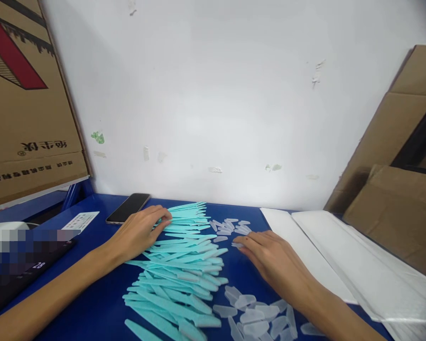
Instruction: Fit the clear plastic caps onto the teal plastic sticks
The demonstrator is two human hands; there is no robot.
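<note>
A long heap of slim turquoise eyebrow razors [170, 303] runs up the blue table, several with translucent covers over their right ends. At the far part of the heap, my left hand [145, 227] has its thumb and fingers closed around the handle end of a razor, partly hidden by the fingers. My right hand [270, 251] pinches a small translucent blade cap [237, 245] just right of the heap. Beyond it lies a small group of loose caps [225, 227]. Nearer to me, a larger pile of caps [255, 315] spreads below my right forearm.
A phone [129, 208] lies behind my left hand. On the left are a printed card [81, 220] and a dark device with a lit display [39, 265]. White padded envelopes [355, 265] lie at right. Cardboard boxes [31, 113] flank both sides, with a white wall [213, 104] behind.
</note>
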